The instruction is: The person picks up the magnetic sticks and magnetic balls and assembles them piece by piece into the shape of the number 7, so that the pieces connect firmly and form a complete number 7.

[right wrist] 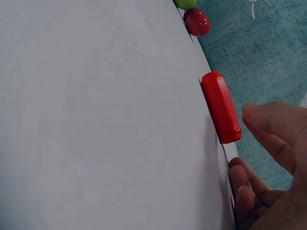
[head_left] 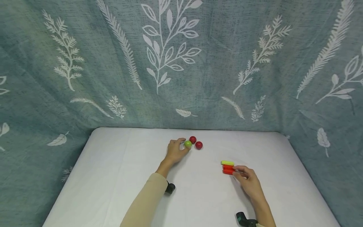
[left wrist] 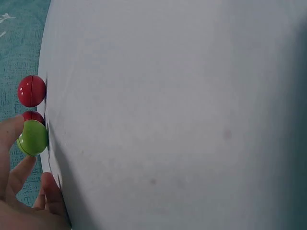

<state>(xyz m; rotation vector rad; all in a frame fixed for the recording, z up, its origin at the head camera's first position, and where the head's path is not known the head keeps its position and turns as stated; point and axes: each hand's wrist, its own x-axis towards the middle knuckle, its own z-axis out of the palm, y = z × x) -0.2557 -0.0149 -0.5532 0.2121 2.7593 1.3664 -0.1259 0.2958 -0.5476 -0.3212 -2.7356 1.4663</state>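
Observation:
My left hand (head_left: 175, 151) reaches to the back middle of the table, its thumb and a finger curled round a glossy green ball (head_left: 187, 144). Right behind that ball is a red ball (head_left: 193, 139), and a second red ball (head_left: 199, 145) sits to the right; a dark seam runs round each in the left wrist view. On the right, my right hand (head_left: 247, 180) is at the near ends of two short red sticks (head_left: 227, 171) lying side by side. The right wrist view shows its thumb tip beside a red stick (right wrist: 221, 108). Beyond them lies a yellow-green stick (head_left: 227, 163).
A white cloth covers the table (head_left: 113, 176), whose far edge meets a teal curtain (head_left: 212, 69) with white leaf prints. Black devices (head_left: 170, 188) sit at both wrists. The left forearm, in a beige sleeve (head_left: 147, 201), crosses the table's near left part.

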